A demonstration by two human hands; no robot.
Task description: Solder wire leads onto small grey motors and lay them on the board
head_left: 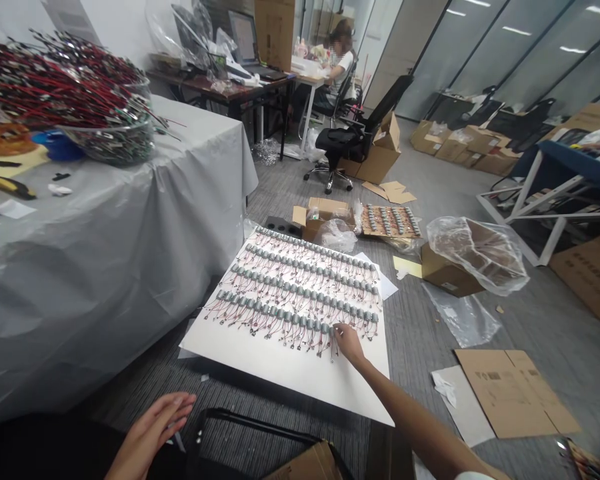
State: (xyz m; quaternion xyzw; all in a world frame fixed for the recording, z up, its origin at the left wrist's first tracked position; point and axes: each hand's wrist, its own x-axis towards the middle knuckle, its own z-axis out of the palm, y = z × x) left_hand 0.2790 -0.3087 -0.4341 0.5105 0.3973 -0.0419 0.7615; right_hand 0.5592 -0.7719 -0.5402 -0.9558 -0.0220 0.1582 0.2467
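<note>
A white board (pixel 280 357) carries several rows of small grey cylindrical parts (pixel 300 291) with red and black wires. My right hand (pixel 349 341) is at the right end of the nearest row, its fingers pinched round one grey part. My left hand (pixel 161 421) hovers to the left, below the board's near edge, with its fingers extended and slightly apart. It holds nothing that I can see.
At the left a grey-covered table (pixel 190 140) bears a clear bowl (pixel 125 140) heaped with wired parts. Open cardboard boxes (pixel 450 270), plastic bags and flat cardboard (pixel 515 390) lie right of the board. A seated person (pixel 343 63) works further back.
</note>
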